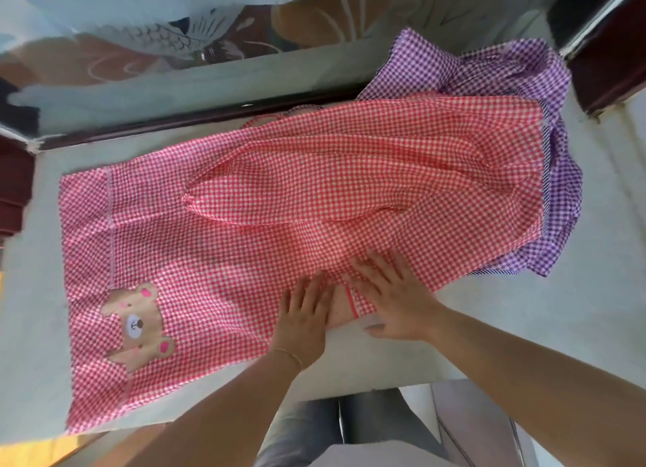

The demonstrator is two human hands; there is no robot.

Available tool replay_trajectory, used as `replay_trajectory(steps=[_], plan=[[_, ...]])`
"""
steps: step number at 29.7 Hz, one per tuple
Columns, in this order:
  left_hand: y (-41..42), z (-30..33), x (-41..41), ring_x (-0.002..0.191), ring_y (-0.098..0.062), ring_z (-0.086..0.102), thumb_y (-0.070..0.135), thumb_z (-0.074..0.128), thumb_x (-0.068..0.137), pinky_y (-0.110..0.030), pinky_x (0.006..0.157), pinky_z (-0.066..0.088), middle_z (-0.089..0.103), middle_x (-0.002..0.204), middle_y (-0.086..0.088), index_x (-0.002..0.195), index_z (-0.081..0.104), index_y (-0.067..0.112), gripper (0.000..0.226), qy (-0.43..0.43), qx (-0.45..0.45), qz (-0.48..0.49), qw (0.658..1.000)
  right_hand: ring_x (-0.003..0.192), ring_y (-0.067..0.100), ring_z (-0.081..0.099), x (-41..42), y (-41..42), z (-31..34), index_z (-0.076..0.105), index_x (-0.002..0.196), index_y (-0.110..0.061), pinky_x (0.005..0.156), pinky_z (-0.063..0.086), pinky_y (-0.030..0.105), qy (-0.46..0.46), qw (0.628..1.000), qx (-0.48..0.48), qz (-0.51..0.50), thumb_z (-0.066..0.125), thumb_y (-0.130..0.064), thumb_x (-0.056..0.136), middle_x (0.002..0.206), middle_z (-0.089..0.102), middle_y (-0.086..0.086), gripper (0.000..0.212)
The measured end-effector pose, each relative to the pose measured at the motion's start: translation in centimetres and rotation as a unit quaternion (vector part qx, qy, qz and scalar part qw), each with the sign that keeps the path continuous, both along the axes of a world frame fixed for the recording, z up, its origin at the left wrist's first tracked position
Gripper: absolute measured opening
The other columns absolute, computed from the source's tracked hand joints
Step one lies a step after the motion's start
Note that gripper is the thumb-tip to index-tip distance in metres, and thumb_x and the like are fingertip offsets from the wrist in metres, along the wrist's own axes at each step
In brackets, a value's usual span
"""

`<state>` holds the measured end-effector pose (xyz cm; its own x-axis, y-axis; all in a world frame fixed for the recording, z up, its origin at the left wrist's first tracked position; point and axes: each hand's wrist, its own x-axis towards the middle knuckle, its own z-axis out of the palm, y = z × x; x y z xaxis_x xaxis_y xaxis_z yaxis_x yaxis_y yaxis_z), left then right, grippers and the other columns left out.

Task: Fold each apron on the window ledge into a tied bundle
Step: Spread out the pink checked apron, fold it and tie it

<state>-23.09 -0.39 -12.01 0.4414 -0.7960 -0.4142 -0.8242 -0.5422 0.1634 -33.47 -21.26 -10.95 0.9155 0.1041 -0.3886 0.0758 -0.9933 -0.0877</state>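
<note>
A red-and-white checked apron [279, 194] lies spread across the pale window ledge [524, 313], its far edge folded over toward the middle. A brown bear patch [138, 323] is sewn on at its lower left. A purple checked apron [496, 68] lies crumpled under its right end. My left hand [304, 313] lies flat on the red apron's near edge, fingers straight. My right hand [391, 295] presses flat beside it, fingers spread, next to a red strap [351, 300].
The window glass [174, 47] and its dark frame [209, 117] run along the far side of the ledge. A dark frame post [601, 47] stands at the top right. My legs and the floor [472, 428] show below the ledge's front edge.
</note>
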Motion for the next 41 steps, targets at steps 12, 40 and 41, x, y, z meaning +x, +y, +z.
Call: replay_trajectory(steps=[12, 40, 41], plan=[[-1.8, 4.4, 8.1, 0.097, -0.02, 0.059, 0.032, 0.056, 0.094, -0.021, 0.087, 0.047, 0.067, 0.112, -0.006, 0.123, 0.058, 0.016, 0.034, 0.278, 0.009, 0.237, 0.931, 0.109, 0.027, 0.06, 6.6, -1.5, 6.4, 0.056, 0.125, -0.012, 0.081, 0.044, 0.03, 0.229, 0.941, 0.046, -0.245, 0.052, -0.023, 0.093, 0.122, 0.063, 0.011, 0.035], [-2.0, 5.4, 25.0, 0.106, -0.031, 0.062, 0.004, 0.066, 0.081, -0.044, 0.086, 0.056, 0.045, 0.137, -0.013, 0.147, 0.015, 0.03, 0.088, 0.013, 0.131, 0.175, 0.976, 0.101, 0.024, 0.059, 14.5, -10.0, 5.2, 0.05, 0.12, -0.015, 0.085, 0.05, 0.038, 0.08, 0.938, 0.032, -0.337, 0.04, -0.045, 0.098, 0.116, 0.061, 0.007, 0.039], [-1.9, 5.4, 25.5, 0.093, -0.028, 0.067, 0.003, 0.061, 0.084, -0.04, 0.076, 0.059, 0.057, 0.121, -0.012, 0.144, 0.023, 0.024, 0.074, 0.041, 0.118, 0.214, 0.969, 0.101, 0.023, 0.059, 14.5, -9.1, 5.3, 0.05, 0.121, -0.016, 0.084, 0.051, 0.038, 0.004, 0.951, 0.019, -0.31, 0.041, -0.049, 0.096, 0.116, 0.06, 0.005, 0.043]])
